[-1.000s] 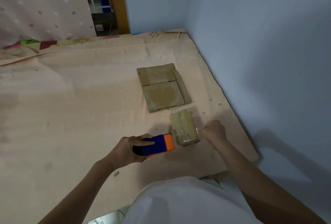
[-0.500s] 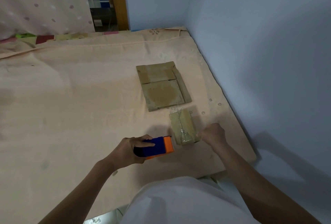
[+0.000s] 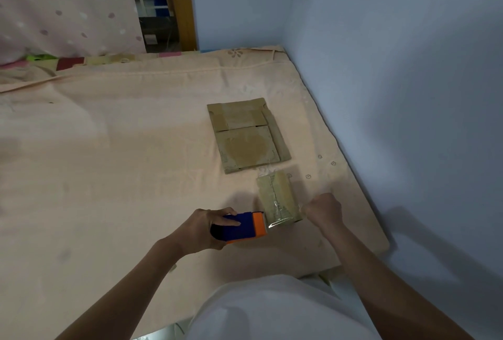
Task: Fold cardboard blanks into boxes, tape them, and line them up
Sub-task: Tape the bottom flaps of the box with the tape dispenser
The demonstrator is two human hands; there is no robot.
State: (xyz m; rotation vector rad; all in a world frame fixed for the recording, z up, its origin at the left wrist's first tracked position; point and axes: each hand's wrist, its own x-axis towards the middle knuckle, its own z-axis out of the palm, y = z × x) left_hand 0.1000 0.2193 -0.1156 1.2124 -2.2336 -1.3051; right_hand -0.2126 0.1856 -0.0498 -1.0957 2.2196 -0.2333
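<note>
A small folded cardboard box [image 3: 277, 198] lies on the bed, with clear tape glinting over its top and near end. My left hand [image 3: 206, 228] grips a blue and orange tape dispenser [image 3: 242, 226] whose orange end touches the box's near left corner. My right hand [image 3: 324, 209] is curled into a fist against the box's right side; it seems to pinch the end of the tape, which is barely visible. A stack of flat cardboard blanks [image 3: 247, 135] lies just beyond the box.
The peach bedsheet [image 3: 122, 163] covers the whole surface. A blue wall [image 3: 408, 95] runs close along the right side, and the bed's edge is near my body. A dotted curtain [image 3: 68, 5] and doorway stand at the far end.
My right hand has drifted slightly right and nearer to me beside the box. The left hand and dispenser have stayed at the box's near left corner.
</note>
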